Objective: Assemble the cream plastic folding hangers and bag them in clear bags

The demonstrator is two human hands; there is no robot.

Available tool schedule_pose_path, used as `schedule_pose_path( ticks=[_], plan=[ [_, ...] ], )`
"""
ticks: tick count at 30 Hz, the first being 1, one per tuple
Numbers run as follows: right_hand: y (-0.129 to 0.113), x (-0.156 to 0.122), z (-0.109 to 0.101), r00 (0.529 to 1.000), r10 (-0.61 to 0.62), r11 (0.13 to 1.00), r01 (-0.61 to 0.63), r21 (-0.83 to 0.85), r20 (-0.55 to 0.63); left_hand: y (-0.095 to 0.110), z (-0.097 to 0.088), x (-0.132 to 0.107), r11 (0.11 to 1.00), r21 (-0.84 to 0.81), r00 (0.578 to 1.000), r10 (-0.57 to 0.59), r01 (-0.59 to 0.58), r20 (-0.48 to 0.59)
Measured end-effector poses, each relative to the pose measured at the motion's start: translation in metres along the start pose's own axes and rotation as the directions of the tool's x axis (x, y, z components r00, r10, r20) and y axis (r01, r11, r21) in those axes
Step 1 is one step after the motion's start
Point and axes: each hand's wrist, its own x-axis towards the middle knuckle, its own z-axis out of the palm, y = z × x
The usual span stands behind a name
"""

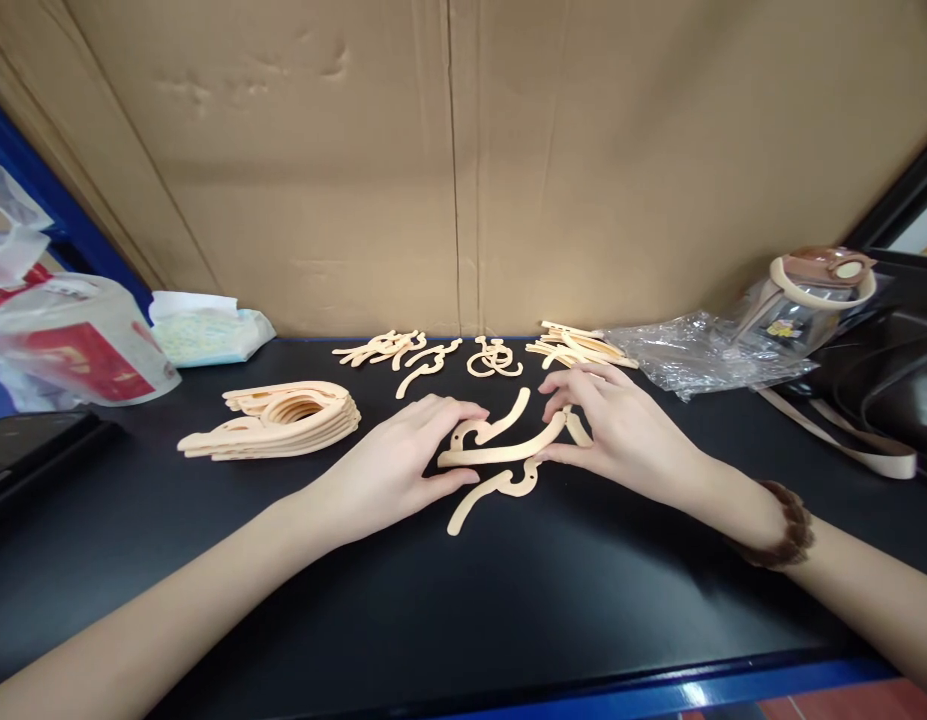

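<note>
My right hand (613, 425) pinches a long curved cream plastic hanger bar (508, 453) near its right end, where a shorter cream piece (578, 428) meets it. Around the bar's left end is my left hand (410, 455), thumb and fingers apart; whether it touches the bar is unclear. Just behind the bar lies a curved hanger arm (508, 418) with a notched, holed end, partly under my left fingers. A similar hanger arm (478, 500) rests on the black table in front of the bar.
Left stands a stack of folded cream hangers (283, 420). Behind my hands are loose curved arms (422, 372), hooks (494, 358) and a pile of bars (579, 346). A tissue pack (208, 335), wrapped cup (88, 340), plastic bag (703, 350) and bottle (808, 310) flank the cardboard (320, 180).
</note>
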Motion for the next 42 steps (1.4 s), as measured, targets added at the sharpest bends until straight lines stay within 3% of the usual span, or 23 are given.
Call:
schedule_pose_path(
  ticks=[8,14,20,22,24,26,28,30,31,33,39,42],
  plan=[
    [0.000,0.001,-0.002,0.992,-0.129,0.979,0.128,-0.161,0.004,-0.005,-0.002,0.001,0.972,0.165,0.985,0.162,-0.169,0.057],
    [-0.001,0.002,-0.004,0.982,-0.190,0.973,0.188,-0.135,-0.007,-0.007,-0.010,0.000,0.960,0.232,0.987,0.152,-0.159,0.049],
    [-0.016,-0.001,0.003,0.945,-0.327,0.945,0.328,-0.024,0.022,-0.005,-0.008,0.003,0.970,0.207,0.968,0.166,-0.126,-0.190],
    [-0.025,-0.002,0.004,0.927,-0.374,0.927,0.374,-0.038,0.003,-0.002,-0.004,0.005,0.990,0.109,0.949,0.119,-0.091,-0.293],
    [-0.033,-0.001,0.004,0.912,-0.410,0.911,0.408,-0.065,-0.024,0.004,0.001,0.006,0.993,-0.120,0.923,-0.028,-0.020,-0.385],
    [-0.038,-0.001,0.003,0.903,-0.427,0.902,0.420,-0.097,-0.053,0.010,0.004,0.008,0.872,-0.481,0.885,-0.293,0.092,-0.361],
    [-0.039,-0.001,0.001,0.902,-0.427,0.900,0.416,-0.133,-0.068,0.017,0.004,0.010,0.568,-0.797,0.837,-0.524,0.206,-0.157],
    [-0.038,-0.001,0.000,0.904,-0.422,0.898,0.407,-0.166,-0.072,0.023,0.004,0.011,0.278,-0.923,0.809,-0.585,0.267,0.058],
    [-0.038,-0.001,0.000,0.904,-0.422,0.897,0.405,-0.177,-0.073,0.026,0.003,0.012,0.203,-0.940,0.813,-0.571,0.273,0.113],
    [-0.036,-0.001,0.001,0.901,-0.428,0.893,0.409,-0.187,-0.074,0.030,0.003,0.012,0.180,-0.945,0.835,-0.532,0.273,0.140],
    [-0.037,-0.002,0.003,0.905,-0.421,0.896,0.404,-0.181,-0.062,0.032,0.005,0.009,0.292,-0.916,0.864,-0.493,0.275,0.102],
    [-0.037,-0.003,0.002,0.919,-0.387,0.908,0.365,-0.207,-0.074,0.029,0.004,0.008,0.298,-0.918,0.869,-0.487,0.260,0.088]
  ],
)
